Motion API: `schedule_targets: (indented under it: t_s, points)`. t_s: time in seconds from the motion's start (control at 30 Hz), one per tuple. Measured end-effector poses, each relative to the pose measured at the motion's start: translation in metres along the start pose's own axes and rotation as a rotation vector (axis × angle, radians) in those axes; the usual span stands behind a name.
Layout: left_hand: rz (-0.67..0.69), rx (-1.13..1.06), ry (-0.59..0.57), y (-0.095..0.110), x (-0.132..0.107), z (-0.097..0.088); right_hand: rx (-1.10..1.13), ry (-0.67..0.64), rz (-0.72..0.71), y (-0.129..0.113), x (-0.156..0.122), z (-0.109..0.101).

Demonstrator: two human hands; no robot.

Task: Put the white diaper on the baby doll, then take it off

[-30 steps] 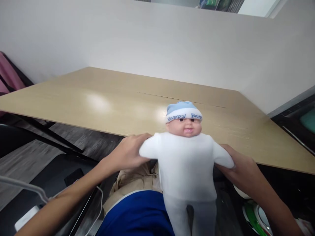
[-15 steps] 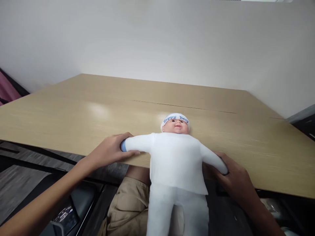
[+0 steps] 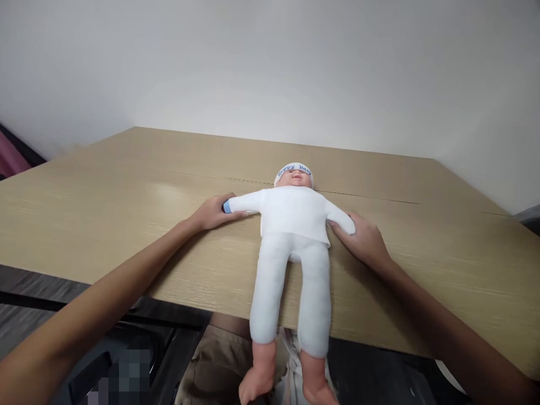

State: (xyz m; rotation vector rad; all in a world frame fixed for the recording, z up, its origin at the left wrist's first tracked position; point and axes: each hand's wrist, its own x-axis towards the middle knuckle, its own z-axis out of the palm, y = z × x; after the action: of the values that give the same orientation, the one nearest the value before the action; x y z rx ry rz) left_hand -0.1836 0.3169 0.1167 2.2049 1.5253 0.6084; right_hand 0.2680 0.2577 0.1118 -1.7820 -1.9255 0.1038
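Observation:
A baby doll (image 3: 293, 216) in a white top and white trousers lies face up, its body on the wooden table (image 3: 105, 236) and its bare feet hanging past the near edge. Its white cap (image 3: 294, 167) carries blue lettering. My left hand (image 3: 214, 212) is closed around the doll's arm at the blue cuff, on the left of the view. On the other side, my right hand (image 3: 366, 236) grips the end of the opposite sleeve. Both doll arms are stretched outward, and their hands are hidden in my grip.
A pale wall (image 3: 270, 73) rises behind the table. Below the near edge are my lap in beige shorts (image 3: 215, 365), a whitish cloth item (image 3: 291, 368) and dark furniture parts. Something pink (image 3: 12, 152) shows at the far left.
Both hands have moved forward with the doll, carrying it farther onto the table. Its legs and feet now show, and the trousers rest partly on the tabletop.

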Motion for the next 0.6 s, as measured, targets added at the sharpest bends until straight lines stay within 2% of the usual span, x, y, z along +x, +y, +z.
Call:
schedule_targets:
  t_s: [0.13,0.37,0.5,0.6]
  points:
    - [-0.005,0.01,0.063,-0.013,0.035,0.002,-0.038,0.059,-0.037,0.006,0.037,0.018]
    - [0.028,0.055,0.171,-0.03,0.092,0.008,-0.039,0.075,-0.031,0.016,0.098,0.038]
    - [0.126,0.13,0.289,-0.038,0.102,0.011,-0.004,0.118,-0.079,0.023,0.107,0.041]
    - [0.194,0.136,0.267,-0.045,0.098,0.01,0.004,0.112,-0.183,0.032,0.102,0.037]
